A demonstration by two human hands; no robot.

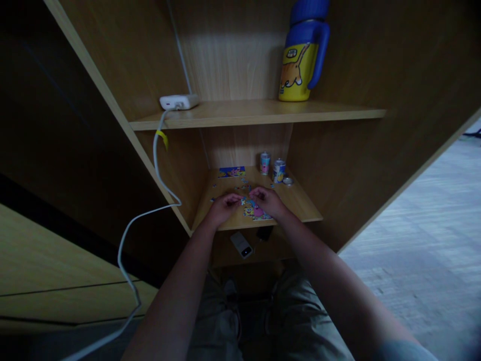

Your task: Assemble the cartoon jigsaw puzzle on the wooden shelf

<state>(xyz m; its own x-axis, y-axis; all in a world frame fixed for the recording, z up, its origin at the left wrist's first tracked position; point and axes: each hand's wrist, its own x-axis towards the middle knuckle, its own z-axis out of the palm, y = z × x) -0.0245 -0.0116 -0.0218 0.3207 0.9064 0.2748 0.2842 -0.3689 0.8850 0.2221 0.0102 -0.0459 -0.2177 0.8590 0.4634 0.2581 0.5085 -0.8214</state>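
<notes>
A partly joined jigsaw puzzle [257,212] with pink, yellow and blue patches lies at the front of the lower shelf. My left hand [225,204] is at its left side, thumb and fingertips pinched by a small light-blue jigsaw piece [243,201]. Over the puzzle's upper right, my right hand [266,197] has its fingers curled together, pointing left; what they hold, if anything, is too small to make out. Loose jigsaw pieces [243,187] are scattered behind the hands. Toward the back left lies a colourful picture card [232,172].
Two small printed cans [265,163] stand at the back right, with a round lid [287,181] beside them. The upper shelf [240,114] bears a white charger [179,102] with a hanging cable [122,240] and a blue-yellow bottle [300,60]. Below lies a phone [241,244].
</notes>
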